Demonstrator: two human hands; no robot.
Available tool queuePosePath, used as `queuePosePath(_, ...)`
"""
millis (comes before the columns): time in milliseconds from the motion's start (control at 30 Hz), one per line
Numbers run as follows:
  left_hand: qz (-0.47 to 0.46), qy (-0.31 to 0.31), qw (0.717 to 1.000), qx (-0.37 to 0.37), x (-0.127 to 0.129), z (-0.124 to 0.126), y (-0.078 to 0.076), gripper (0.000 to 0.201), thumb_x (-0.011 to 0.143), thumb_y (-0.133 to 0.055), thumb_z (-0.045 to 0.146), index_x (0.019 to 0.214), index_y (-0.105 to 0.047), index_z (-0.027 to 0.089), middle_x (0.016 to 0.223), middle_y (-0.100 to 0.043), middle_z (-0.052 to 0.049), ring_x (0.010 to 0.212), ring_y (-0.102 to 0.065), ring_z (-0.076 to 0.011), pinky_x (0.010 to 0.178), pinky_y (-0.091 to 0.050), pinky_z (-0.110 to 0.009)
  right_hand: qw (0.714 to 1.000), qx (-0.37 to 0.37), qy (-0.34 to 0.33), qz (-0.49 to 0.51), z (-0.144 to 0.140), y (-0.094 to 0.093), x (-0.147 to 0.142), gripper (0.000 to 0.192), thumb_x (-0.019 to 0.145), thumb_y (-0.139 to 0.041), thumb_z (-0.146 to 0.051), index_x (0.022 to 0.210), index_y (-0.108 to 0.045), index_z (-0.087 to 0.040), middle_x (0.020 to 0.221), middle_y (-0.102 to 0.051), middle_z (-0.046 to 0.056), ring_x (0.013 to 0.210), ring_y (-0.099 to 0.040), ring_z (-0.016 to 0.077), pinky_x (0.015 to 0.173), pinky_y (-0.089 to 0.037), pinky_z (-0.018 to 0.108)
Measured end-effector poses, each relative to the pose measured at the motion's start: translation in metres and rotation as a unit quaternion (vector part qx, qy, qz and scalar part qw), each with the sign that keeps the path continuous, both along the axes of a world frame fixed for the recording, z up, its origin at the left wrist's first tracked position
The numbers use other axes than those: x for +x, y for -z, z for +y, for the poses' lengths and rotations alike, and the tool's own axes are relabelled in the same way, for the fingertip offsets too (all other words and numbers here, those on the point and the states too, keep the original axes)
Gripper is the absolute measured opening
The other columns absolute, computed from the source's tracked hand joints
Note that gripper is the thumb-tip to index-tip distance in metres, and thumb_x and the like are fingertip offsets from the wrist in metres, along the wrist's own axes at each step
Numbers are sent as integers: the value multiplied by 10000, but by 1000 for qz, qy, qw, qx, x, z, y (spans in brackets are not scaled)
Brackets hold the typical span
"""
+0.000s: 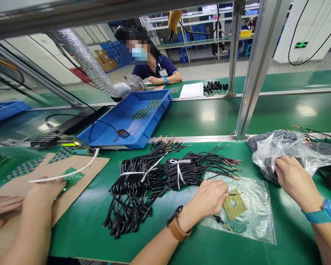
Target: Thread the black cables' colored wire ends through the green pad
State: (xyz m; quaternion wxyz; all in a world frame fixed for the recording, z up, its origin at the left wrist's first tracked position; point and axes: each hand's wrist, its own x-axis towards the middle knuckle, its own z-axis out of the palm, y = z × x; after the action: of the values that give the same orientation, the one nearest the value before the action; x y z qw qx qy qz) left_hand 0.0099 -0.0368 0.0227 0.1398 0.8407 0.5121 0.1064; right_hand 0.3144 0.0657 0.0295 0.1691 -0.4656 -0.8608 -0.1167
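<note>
My left hand (211,197), with a brown-strapped watch on its wrist, is closed around a black cable. The cable's connector and bare wire end (222,222) stick out below the hand. Under it lies a clear zip bag (260,224) with a square, yellowish-brown board (234,205) on top. My right hand (291,176), wearing a teal band, reaches into a crumpled clear plastic bag (287,143) of dark parts. Its fingers are curled, their tips hidden in the bag. Left of my left hand lie two tied bundles of black cables (139,175), (182,171).
A co-worker's hand (48,187) touches a green circuit board (73,177) on cardboard (96,167) at left. Beyond the cables stands a blue tray (118,138) holding boards. A metal post (252,73) rises ahead. Across the bench sits a masked person (157,68).
</note>
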Motion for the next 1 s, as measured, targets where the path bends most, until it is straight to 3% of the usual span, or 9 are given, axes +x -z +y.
queuePosePath(200,17,7,999,29,2,1,6,161,932,-564,152,773,-546,174,762,-638,-14,671,-589,-177,580,-274,-347,997,50,17,50,-24,-32,-1,446,1087,-283,-480,996,-620,-202,878,-628,117,814,-588,322,748,-457,441)
queuePosePath(300,16,0,999,38,4,2,9,174,938,-551,164,765,-557,174,746,-643,-24,666,-605,-185,573,-287,-345,989,62,0,133,-34,-43,-14,374,1085,-371,-490,982,-596,-209,840,-636,96,744,-611,282,703,-458,396)
queuePosePath(367,18,-2,999,36,5,2,10,186,941,-546,174,757,-568,173,731,-647,-33,660,-616,-192,569,-296,-344,978,13,-77,192,-40,-42,-26,271,1087,-426,-428,984,-573,-224,797,-640,52,657,-611,219,634,-455,338)
queuePosePath(467,29,-14,999,23,7,3,11,178,932,-557,173,759,-599,172,711,-660,-42,655,-631,-201,564,-301,-337,945,-148,-194,220,-47,-34,-48,203,1097,-402,-309,966,-539,-237,780,-636,11,635,-609,166,598,-459,283)
queuePosePath(600,50,-34,998,7,9,4,10,173,937,-560,190,788,-648,183,712,-687,-50,652,-649,-218,554,-296,-331,906,-293,-250,177,-51,-19,-69,285,1114,-310,-294,960,-539,-224,861,-623,43,754,-613,190,695,-486,308)
queuePosePath(767,70,-30,997,6,10,5,8,229,980,-535,246,803,-663,180,721,-709,-65,647,-666,-232,547,-306,-329,884,-349,-271,156,-50,-10,-75,360,1125,-239,-343,935,-518,-218,856,-573,48,776,-567,210,723,-467,332)
queuePosePath(1000,83,-31,996,2,10,4,8,301,1021,-517,340,824,-674,174,738,-720,-75,658,-681,-233,552,-334,-317,884,-343,-271,165,-51,-5,-75,390,1128,-224,-356,935,-533,-219,842,-559,45,745,-551,210,693,-444,336)
